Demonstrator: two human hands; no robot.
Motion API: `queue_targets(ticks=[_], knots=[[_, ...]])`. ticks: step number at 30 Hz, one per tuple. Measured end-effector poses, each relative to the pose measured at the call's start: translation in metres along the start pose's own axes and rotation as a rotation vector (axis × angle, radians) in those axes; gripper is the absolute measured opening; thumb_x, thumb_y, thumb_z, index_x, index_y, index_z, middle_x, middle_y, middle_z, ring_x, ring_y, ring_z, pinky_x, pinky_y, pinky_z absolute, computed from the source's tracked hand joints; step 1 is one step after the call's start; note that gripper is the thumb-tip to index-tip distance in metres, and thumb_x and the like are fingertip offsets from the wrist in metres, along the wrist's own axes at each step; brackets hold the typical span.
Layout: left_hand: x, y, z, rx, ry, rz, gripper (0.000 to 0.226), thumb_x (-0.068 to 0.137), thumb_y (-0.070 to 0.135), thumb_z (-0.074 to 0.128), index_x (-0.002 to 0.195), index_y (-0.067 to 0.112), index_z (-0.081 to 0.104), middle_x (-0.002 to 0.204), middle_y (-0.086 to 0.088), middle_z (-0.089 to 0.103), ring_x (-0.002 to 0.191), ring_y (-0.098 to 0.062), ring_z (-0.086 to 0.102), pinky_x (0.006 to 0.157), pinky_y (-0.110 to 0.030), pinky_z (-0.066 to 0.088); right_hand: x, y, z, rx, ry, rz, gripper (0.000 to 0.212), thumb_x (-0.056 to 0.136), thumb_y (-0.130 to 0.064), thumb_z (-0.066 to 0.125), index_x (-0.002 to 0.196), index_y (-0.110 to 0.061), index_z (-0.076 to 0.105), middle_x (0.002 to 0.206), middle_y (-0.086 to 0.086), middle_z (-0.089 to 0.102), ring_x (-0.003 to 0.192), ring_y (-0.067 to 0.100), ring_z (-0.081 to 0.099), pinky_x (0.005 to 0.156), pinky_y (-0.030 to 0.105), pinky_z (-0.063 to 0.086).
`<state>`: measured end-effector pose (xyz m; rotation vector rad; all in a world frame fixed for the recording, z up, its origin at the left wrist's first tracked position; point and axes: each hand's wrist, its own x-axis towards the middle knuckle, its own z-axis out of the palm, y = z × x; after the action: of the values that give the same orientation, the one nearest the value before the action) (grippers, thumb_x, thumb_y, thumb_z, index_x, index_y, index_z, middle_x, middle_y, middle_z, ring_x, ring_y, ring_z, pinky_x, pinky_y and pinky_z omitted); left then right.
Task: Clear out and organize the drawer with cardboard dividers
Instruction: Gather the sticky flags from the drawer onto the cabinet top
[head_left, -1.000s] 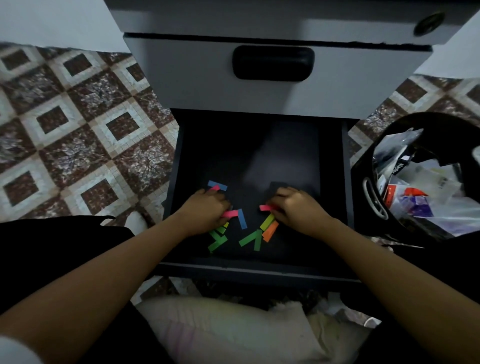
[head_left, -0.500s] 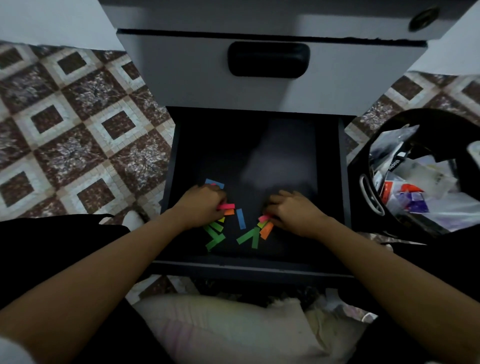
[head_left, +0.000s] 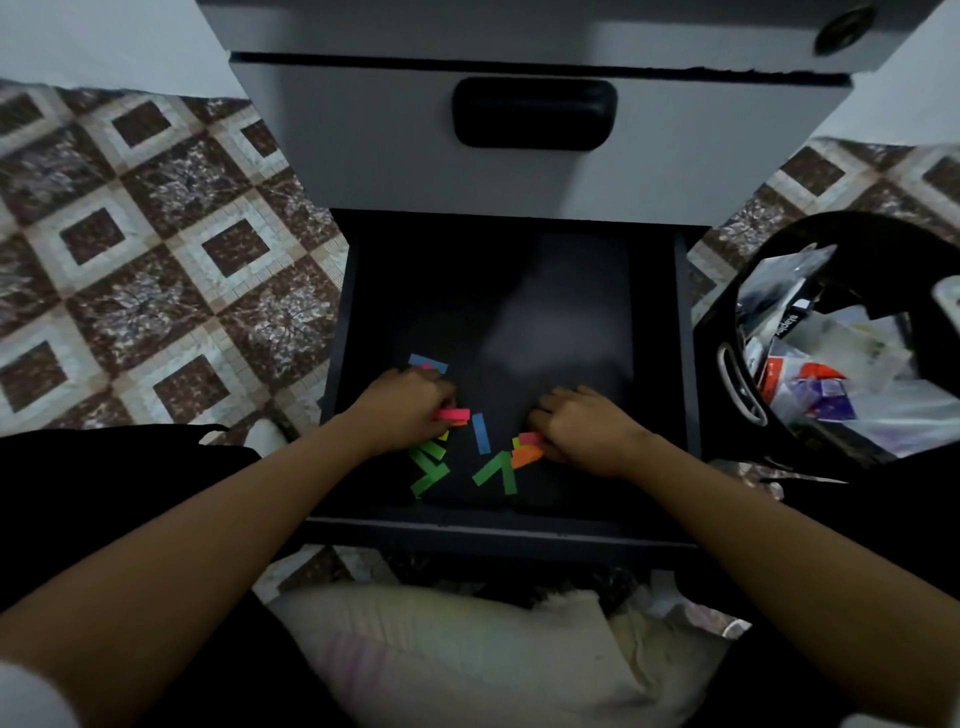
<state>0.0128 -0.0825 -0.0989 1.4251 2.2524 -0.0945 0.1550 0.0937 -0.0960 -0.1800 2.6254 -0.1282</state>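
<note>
The black bottom drawer (head_left: 685, 364) is pulled out below me. Several small coloured paper strips lie near its front: green strips (head_left: 428, 470), a blue strip (head_left: 480, 433), another blue strip (head_left: 427, 362) further back. My left hand (head_left: 408, 413) is curled over the left group and pinches pink strips (head_left: 453, 414). My right hand (head_left: 582, 426) is curled at the right group, its fingertips on pink and orange strips (head_left: 527, 454). The rest of the drawer floor is dark and bare. No cardboard dividers are in view.
A shut grey drawer with a black handle (head_left: 535, 111) sits above. A black bag (head_left: 779, 234) full of packets and wrappers stands to the right. Patterned tile floor (head_left: 156, 249) lies left. A pale cushion (head_left: 441, 660) is under my arms.
Both hands have raked the strips toward the drawer's front and closer together. The left hand has gathered pink strips between its fingers.
</note>
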Motion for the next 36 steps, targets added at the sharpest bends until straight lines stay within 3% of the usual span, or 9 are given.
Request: queue_targets(ticks=[12, 18, 23, 30, 36], knots=[[0.002, 0.008, 0.007, 0.175, -0.035, 0.027, 0.029, 0.091, 0.034, 0.049, 0.112, 0.015, 0.055, 0.12, -0.005, 0.052, 0.116, -0.021, 0.046, 0.093, -0.033, 0.035, -0.001, 0.004, 0.002, 0.189, 0.078, 0.132, 0.033, 0.094, -0.036, 0.047, 0.117, -0.014, 0.055, 0.115, 0.006, 0.053, 0.109, 0.023, 0.05, 0.088, 0.031, 0.04], [0.004, 0.006, 0.003, 0.035, -0.001, -0.048, 0.019, 0.084, 0.032, 0.055, 0.096, 0.016, 0.058, 0.106, -0.003, 0.057, 0.104, -0.02, 0.053, 0.081, -0.03, 0.034, -0.001, -0.002, 0.007, 0.148, 0.085, 0.099, 0.037, 0.096, -0.037, 0.043, 0.126, -0.016, 0.051, 0.123, 0.005, 0.051, 0.115, 0.021, 0.048, 0.095, 0.033, 0.038], [0.005, 0.003, -0.002, -0.027, 0.046, -0.091, 0.02, 0.086, 0.033, 0.055, 0.097, 0.016, 0.06, 0.104, -0.003, 0.057, 0.099, -0.021, 0.055, 0.077, -0.029, 0.034, -0.002, -0.005, 0.009, 0.131, 0.06, 0.065, 0.041, 0.096, -0.038, 0.045, 0.131, -0.017, 0.048, 0.128, 0.005, 0.048, 0.12, 0.022, 0.045, 0.1, 0.034, 0.037], [0.005, 0.003, -0.003, -0.042, 0.056, -0.083, 0.027, 0.089, 0.04, 0.053, 0.098, 0.015, 0.059, 0.105, -0.003, 0.059, 0.099, -0.021, 0.056, 0.08, -0.031, 0.038, -0.003, -0.009, 0.012, 0.138, 0.069, 0.065, 0.036, 0.097, -0.035, 0.042, 0.126, -0.015, 0.05, 0.126, 0.005, 0.049, 0.116, 0.021, 0.046, 0.096, 0.034, 0.038], [0.005, 0.003, -0.002, -0.056, 0.064, -0.079, 0.027, 0.089, 0.04, 0.053, 0.097, 0.015, 0.059, 0.104, -0.003, 0.059, 0.097, -0.02, 0.056, 0.077, -0.03, 0.037, -0.002, -0.001, 0.011, 0.269, 0.145, 0.219, 0.029, 0.093, -0.029, 0.05, 0.114, -0.01, 0.055, 0.117, 0.008, 0.053, 0.109, 0.023, 0.05, 0.089, 0.031, 0.041]])
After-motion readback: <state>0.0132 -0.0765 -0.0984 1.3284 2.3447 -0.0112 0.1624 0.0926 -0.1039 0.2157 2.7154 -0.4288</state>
